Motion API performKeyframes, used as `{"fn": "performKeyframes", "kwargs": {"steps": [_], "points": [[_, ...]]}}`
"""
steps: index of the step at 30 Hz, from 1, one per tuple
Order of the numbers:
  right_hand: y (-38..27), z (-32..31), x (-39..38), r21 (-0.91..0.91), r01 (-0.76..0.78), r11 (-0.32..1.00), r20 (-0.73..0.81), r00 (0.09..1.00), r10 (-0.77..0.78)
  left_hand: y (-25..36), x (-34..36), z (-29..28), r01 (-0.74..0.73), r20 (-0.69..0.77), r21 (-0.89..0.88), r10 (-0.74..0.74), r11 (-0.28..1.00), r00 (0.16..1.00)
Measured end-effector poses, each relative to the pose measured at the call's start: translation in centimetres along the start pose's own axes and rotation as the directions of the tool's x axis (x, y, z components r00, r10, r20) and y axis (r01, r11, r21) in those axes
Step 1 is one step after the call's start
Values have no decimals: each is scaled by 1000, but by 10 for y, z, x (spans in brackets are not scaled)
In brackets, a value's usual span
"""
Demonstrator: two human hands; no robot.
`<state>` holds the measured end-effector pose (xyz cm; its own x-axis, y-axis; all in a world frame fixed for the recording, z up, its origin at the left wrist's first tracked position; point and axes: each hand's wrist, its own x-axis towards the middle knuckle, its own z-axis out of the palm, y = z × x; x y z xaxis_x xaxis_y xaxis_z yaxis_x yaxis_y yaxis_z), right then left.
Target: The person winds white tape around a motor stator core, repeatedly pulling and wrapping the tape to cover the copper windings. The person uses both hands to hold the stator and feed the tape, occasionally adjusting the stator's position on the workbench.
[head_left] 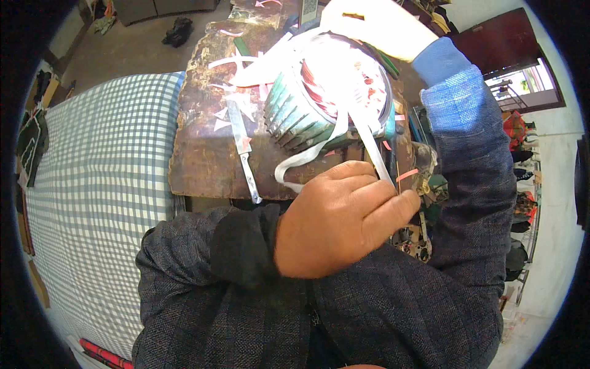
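Now I am lacing white tape point(375, 150) through the copper windings of the stator point(329, 92), which sits on the worktop point(203, 154). My left hand point(344, 218) is pinched narrow on the tape, drawing it taut toward me. My right hand point(375, 24) rests over the stator's far rim; its grip is washed out, so I cannot tell. Next, I judge, comes a steady pull. A knife point(244, 150) lies beside.

Teal finned motor housing point(295, 114), copper-red windings point(319, 80), blue-white checked cloth point(98, 184)
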<state>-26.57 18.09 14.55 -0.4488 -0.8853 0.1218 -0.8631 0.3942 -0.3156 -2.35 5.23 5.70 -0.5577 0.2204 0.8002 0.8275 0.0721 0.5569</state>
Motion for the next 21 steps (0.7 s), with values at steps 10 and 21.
{"fn": "performKeyframes", "kwargs": {"steps": [10,21], "points": [[-8,9,-27,-67,32,997,318,948,-9,13,17,21,-227,-137,204,257,952,957],[-44,55,-94,617,5,787,-94,993,67,-71,20,-68,139,-214,522,-29,841,976]]}}
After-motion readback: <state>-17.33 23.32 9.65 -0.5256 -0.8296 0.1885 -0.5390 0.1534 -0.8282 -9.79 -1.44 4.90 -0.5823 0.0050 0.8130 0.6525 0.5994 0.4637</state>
